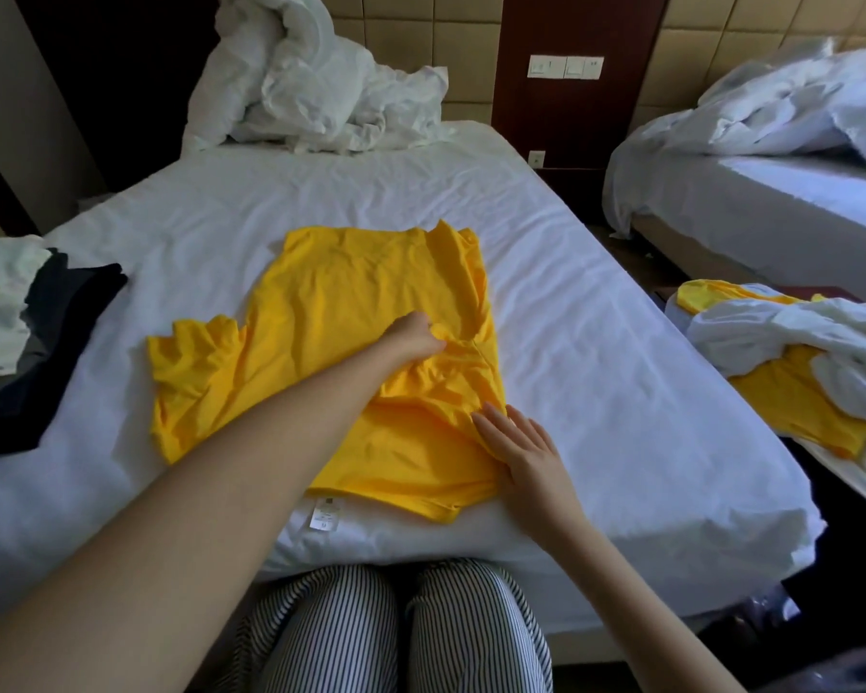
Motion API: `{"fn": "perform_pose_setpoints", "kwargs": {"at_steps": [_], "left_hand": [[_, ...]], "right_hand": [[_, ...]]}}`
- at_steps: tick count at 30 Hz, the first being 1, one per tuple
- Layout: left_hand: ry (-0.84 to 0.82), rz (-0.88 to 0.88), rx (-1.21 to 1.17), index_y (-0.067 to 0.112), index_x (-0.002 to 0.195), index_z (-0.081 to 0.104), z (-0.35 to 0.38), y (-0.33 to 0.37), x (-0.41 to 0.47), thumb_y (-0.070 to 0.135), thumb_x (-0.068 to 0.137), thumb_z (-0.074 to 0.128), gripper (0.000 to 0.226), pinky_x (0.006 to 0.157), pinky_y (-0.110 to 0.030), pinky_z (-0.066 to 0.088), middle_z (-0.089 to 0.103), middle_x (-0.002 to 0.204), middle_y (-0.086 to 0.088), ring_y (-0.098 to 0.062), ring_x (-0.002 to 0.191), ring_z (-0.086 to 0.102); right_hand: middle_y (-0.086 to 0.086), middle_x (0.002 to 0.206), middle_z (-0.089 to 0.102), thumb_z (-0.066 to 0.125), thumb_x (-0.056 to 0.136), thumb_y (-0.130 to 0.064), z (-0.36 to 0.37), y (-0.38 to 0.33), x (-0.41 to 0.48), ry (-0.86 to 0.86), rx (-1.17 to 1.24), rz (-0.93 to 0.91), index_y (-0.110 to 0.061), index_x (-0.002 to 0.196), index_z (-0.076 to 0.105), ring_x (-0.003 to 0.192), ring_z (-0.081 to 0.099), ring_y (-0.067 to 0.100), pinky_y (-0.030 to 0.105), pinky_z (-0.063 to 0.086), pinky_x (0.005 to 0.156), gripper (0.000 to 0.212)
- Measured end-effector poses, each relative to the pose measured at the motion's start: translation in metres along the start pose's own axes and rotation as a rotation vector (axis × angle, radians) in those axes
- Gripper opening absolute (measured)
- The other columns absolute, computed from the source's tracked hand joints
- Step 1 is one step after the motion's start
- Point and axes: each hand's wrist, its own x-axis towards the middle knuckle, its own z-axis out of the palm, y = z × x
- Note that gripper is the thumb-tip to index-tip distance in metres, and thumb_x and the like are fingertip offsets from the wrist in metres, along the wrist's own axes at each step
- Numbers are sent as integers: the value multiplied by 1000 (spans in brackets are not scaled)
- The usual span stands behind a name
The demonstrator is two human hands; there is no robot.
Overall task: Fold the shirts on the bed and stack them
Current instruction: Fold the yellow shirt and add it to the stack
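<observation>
A yellow shirt [341, 312] lies spread on the white bed [596, 352], its right side folded over toward the middle and one sleeve sticking out at the left. My left hand [413, 335] reaches across the shirt and grips a bunch of the folded fabric near its centre. My right hand [518, 445] lies flat with straight fingers on the shirt's right edge near the hem. At the bed's left edge sits a stack of dark and pale shirts [31, 332].
A rumpled white duvet [316, 77] is heaped at the head of the bed. To the right, a pile of white and yellow shirts [796, 362] rests on a separate surface. A second bed [771, 167] stands beyond it. My striped-trousered knees [396, 632] touch the bed's near edge.
</observation>
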Motion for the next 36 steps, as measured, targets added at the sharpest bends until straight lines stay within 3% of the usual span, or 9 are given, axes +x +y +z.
{"fn": "perform_pose_setpoints", "kwargs": {"at_steps": [6,9,12,14,17,21,24,30,36], "left_hand": [[10,153,-91,3,135,45,-15,17,25,21,96,52,44,99,-30,35,45,142,-15,-28,129,43],[-20,145,-21,2,134,47,-4,5,28,26,95,55,46,97,-29,35,47,140,-14,-26,128,45],[17,105,-205,7,101,60,1,-6,24,34,93,57,29,72,-29,37,59,96,-7,-19,93,55],[-40,55,-348,14,71,50,-6,-13,19,41,90,59,34,59,-28,34,51,66,-1,-16,68,50],[-192,-11,-280,19,63,48,-26,-24,-4,37,89,62,34,46,-21,32,47,47,6,-11,49,44],[-394,72,-373,17,84,59,-36,-40,-28,20,93,58,10,55,-16,44,58,77,3,-10,68,53],[-289,39,-628,11,105,58,-30,-36,-39,16,98,50,12,68,-23,48,60,86,2,-10,76,56],[-144,-163,-331,4,136,41,-26,-48,-53,20,97,52,44,47,-23,33,48,69,-6,-14,53,40],[7,-12,-299,13,106,52,-25,-63,-61,22,88,63,23,66,-31,41,54,86,-6,-21,70,51]], "right_hand": [[9,141,47,30,70,-10,-16,18,-8,-94,-258,-168,-20,139,36,125,49,32,42,26,108,70],[4,148,36,32,83,-23,-17,28,-10,-232,-196,-169,-37,145,21,133,36,28,40,19,111,64],[-6,155,5,12,93,-60,-17,37,-11,-316,-64,-103,-49,143,6,143,2,21,28,-8,114,52],[-7,156,4,10,91,-66,-15,37,-13,-282,-70,-137,-43,145,14,143,-2,19,29,-9,114,59],[-6,155,11,17,93,-64,-13,35,-11,-239,-85,-156,-40,145,21,144,3,15,32,-5,115,57],[-2,152,24,19,96,-60,-13,32,-11,-172,-102,-148,-38,142,28,141,11,15,37,4,112,52],[-3,152,23,19,96,-61,-13,33,-12,-172,-98,-143,-37,143,25,141,8,13,37,3,112,53],[-22,151,7,5,80,-81,-21,28,-7,-334,45,-72,-46,140,18,142,0,6,35,0,116,71],[-21,152,17,-10,51,-95,-42,7,13,-540,27,38,-46,139,32,144,-2,6,37,-7,116,109]]}}
